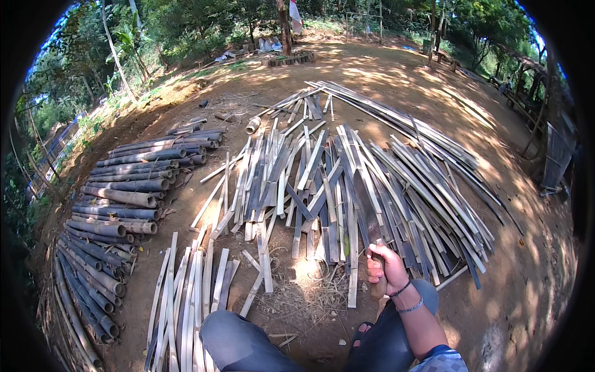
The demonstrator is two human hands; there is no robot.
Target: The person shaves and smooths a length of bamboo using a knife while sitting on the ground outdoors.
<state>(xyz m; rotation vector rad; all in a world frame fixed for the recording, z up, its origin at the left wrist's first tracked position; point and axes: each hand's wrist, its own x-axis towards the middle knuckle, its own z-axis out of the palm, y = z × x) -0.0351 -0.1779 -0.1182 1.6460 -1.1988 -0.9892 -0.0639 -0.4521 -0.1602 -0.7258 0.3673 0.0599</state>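
Note:
My right hand [385, 270] is closed around the wooden handle of a machete [369, 208], held in front of my right knee. Its long dark blade points away from me, over a spread of split bamboo strips [328, 186] that partly blends with it. Two bracelets circle my right wrist. My left hand does not show. Beside my left knee lies a smaller bundle of pale bamboo strips [186, 291]. Between my legs and the spread, thin shavings [304, 291] litter the dirt.
Whole bamboo poles [133, 186] lie stacked along the left. Longer strips [409, 124] stretch across the far right of the spread, and a short bamboo piece [253, 125] lies at its far left. Farther off stand a tree trunk [284, 31] and, at right, a wooden structure [527, 93].

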